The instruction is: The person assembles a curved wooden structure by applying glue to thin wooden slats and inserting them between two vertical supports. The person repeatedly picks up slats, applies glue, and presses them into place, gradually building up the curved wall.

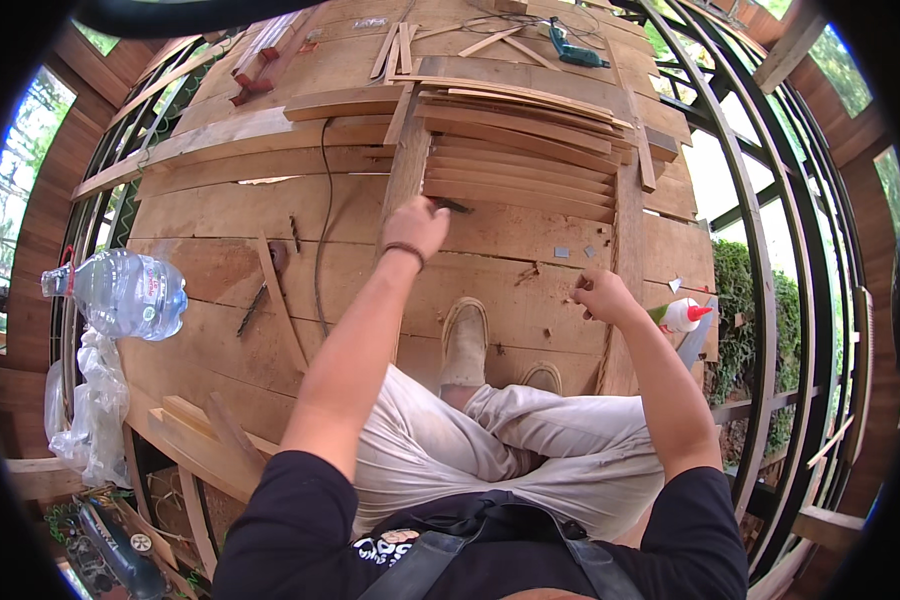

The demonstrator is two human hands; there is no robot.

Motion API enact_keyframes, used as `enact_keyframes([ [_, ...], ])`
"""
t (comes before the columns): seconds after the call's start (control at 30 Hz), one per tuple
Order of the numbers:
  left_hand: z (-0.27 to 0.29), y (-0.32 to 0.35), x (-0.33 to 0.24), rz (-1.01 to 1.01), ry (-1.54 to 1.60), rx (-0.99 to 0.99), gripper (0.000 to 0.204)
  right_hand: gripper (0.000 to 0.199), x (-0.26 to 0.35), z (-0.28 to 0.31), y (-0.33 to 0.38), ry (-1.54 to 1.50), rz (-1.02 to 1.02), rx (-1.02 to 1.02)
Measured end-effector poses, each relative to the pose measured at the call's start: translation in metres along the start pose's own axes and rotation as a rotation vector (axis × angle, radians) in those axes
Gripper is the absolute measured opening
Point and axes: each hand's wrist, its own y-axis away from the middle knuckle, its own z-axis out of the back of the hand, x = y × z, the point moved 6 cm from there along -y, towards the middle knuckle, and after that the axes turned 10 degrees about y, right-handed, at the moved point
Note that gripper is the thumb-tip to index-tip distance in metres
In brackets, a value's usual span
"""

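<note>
In front of me lies a wooden louvred frame with two long side posts. Several thin slats [520, 175] sit slanted between the left post [406, 165] and the right post [626, 225]. My left hand [417, 224] is closed at the left post, just below the lowest slat. A short dark object [453, 205] sticks out from its fingers, its kind unclear. Beside the right post, my right hand [602, 297] has its fingers curled in a pinch; anything between them is too small to name. A white glue bottle [680, 315] with a red tip lies right of that hand.
A clear water jug [130, 293] lies at the left near plastic bags [95, 410]. A dark cable [325, 230], drill bits [253, 310] and small grey squares [561, 252] are on the plank floor. At the back are a teal power drill [575, 47] and red clamps [260, 70].
</note>
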Motion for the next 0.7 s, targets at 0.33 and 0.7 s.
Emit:
enact_keyframes([
  [0.33, 0.018, 0.062, 0.038, 0.416, -0.113, -0.101, 0.080, 0.090, -0.029, -0.029, -0.028, 0.096, 0.029, -0.357],
  [0.7, 0.020, 0.069, 0.040, 0.433, -0.125, -0.119, 0.076, 0.102, -0.031, -0.005, -0.066, -0.078, -0.189, -0.560],
])
